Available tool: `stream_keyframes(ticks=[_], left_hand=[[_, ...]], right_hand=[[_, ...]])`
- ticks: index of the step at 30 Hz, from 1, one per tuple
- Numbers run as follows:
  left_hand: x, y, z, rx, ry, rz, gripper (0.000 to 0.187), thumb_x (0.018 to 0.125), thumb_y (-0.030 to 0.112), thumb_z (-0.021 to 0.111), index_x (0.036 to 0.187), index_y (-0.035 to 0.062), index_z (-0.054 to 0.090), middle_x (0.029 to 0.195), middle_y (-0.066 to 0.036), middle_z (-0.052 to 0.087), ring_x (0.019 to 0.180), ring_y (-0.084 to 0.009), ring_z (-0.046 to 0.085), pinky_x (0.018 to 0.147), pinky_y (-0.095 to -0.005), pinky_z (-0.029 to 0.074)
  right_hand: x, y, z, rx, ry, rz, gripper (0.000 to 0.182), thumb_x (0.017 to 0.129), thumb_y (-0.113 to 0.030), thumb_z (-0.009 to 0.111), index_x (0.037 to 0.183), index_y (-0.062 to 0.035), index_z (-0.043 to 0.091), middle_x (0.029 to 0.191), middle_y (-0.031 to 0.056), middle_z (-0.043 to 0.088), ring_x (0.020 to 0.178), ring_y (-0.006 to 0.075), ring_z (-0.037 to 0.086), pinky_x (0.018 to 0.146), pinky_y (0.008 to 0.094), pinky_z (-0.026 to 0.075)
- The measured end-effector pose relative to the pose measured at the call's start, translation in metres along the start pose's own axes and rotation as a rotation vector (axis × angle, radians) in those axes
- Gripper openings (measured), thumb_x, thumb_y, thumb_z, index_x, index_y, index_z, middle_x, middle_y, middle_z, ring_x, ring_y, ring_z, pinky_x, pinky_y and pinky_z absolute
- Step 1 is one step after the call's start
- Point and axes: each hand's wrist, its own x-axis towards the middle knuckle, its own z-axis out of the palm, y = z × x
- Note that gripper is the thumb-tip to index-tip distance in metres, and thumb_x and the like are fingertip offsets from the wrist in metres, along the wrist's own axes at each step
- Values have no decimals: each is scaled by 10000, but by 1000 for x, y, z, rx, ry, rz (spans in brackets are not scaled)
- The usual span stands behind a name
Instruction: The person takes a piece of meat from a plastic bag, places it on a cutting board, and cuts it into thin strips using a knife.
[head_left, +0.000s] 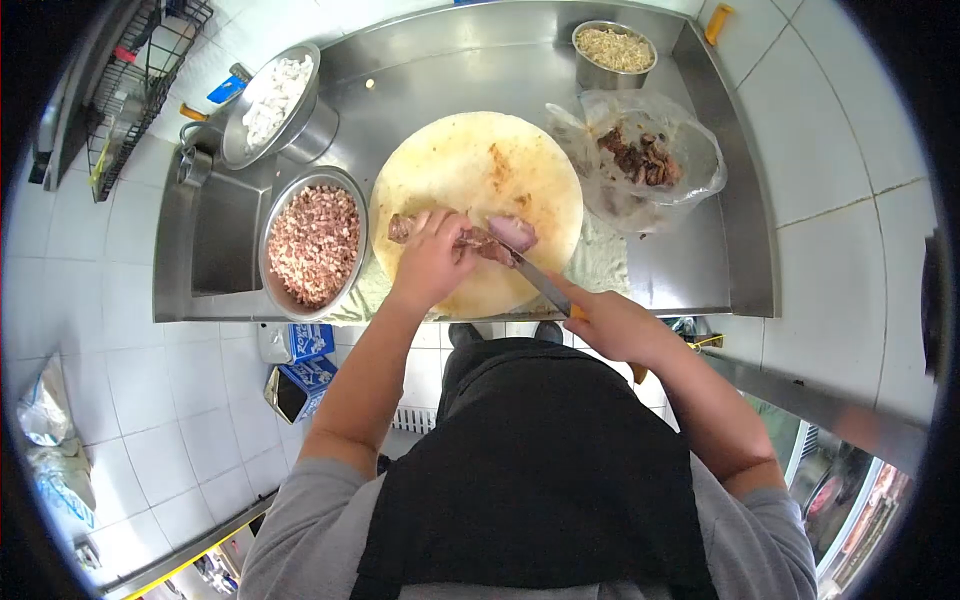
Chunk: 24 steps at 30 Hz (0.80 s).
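On the round cutting board (440, 150) lies a long strip of meat (480, 240), pressed down by my left hand (432, 262), whose fingers curl over it. My right hand (612, 322) grips the orange handle of a knife (543, 284). The knife's blade slants up and left, its tip at the right end of the strip. Just above the tip sits a purplish piece of meat (513, 233). Brown stains mark the board's upper right.
Left of the board is a metal bowl of chopped meat (313, 245); behind it, a bowl of white pieces (278, 100) rests on a metal pot (315, 135). To the right are a plastic bag with dark meat (640, 158) and a metal container of shredded food (614, 50). A steel rim (750, 180) borders the counter.
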Motion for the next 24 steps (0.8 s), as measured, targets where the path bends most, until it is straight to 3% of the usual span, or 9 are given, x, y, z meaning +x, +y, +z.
stream_keyframes(ticks=[3, 6, 8, 15, 18, 20, 24], left_hand=[[-3, -3, 5, 1, 53, 51, 335, 774, 72, 744, 1093, 81, 641, 1122, -154, 625, 1099, -393, 565, 969, -485, 475], [-7, -4, 13, 20, 138, 68, 340, 755, 51, 749, 1076, 86, 642, 1133, -164, 607, 1112, -396, 553, 970, -488, 474], [-8, -5, 20, 17, 158, 36, 349, 741, 60, 748, 1075, 103, 653, 1137, -146, 591, 1116, -385, 546, 977, -491, 465], [-11, -4, 30, 21, 231, -32, 362, 725, 69, 747, 1073, 131, 669, 1157, -131, 558, 1124, -372, 526, 1005, -500, 438], [-13, -2, 30, 13, 213, -46, 416, 706, 33, 766, 1097, 101, 642, 1201, -175, 552, 1138, -410, 528, 1006, -512, 450], [-12, -6, 35, 16, 234, -32, 428, 702, 37, 767, 1105, 102, 641, 1205, -176, 552, 1137, -410, 527, 1003, -515, 452], [-12, -13, 39, 15, 253, 11, 454, 695, 44, 764, 1128, 105, 639, 1208, -176, 552, 1130, -408, 526, 993, -519, 459]], right_hand=[[-12, -5, -9, -13, -4, -44, 711, 1015, -232, 586, 1650, -235, 265, 983, 287, 714, 894, 446, 714, 816, 523, 559], [-14, -27, -14, -176, -58, 100, 694, 1021, -193, 554, 1650, -223, 264, 976, 255, 724, 853, 429, 721, 798, 522, 569], [-13, -29, -4, -274, 130, -32, 727, 1024, -193, 547, 1663, -249, 205, 897, 219, 721, 835, 413, 716, 760, 530, 569], [-11, -41, 4, -381, 139, -51, 752, 1019, -184, 545, 1667, -200, 165, 870, 211, 721, 812, 400, 720, 737, 535, 569], [-23, -50, -6, -383, 50, 19, 749, 1016, -189, 556, 1663, -199, 179, 865, 208, 720, 809, 394, 722, 734, 533, 569], [-25, -55, -8, -432, 60, 5, 749, 943, -77, 519, 1644, -118, 257, 863, 215, 729, 804, 394, 731, 730, 522, 582], [23, -43, -5, -421, 137, -52, 710, 958, -104, 531, 1628, -114, 297, 856, 208, 731, 790, 400, 725, 721, 519, 578]])
